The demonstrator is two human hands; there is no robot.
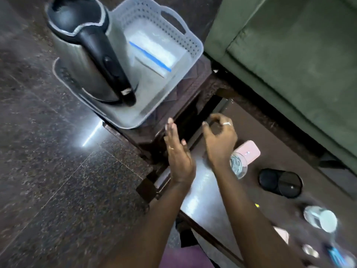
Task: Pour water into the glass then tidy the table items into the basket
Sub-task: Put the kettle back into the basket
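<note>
Plastic basket (195, 46), holding the kettle (87, 62), sits beyond both hands. Glass (238, 165) stands just beside the right hand (220, 140), on its far-from-basket side. Right hand is nearer, loosely curled, empty; left hand (178, 153) is flat-open, empty.

A steel kettle (87, 60) stands in the pale basket (185, 38) at eleven o'clock, beside a white packet (154, 53). Both empty hands, left hand (178, 153) and right hand (219, 140), hover near centre; a glass (238, 164) sits just right.
</note>
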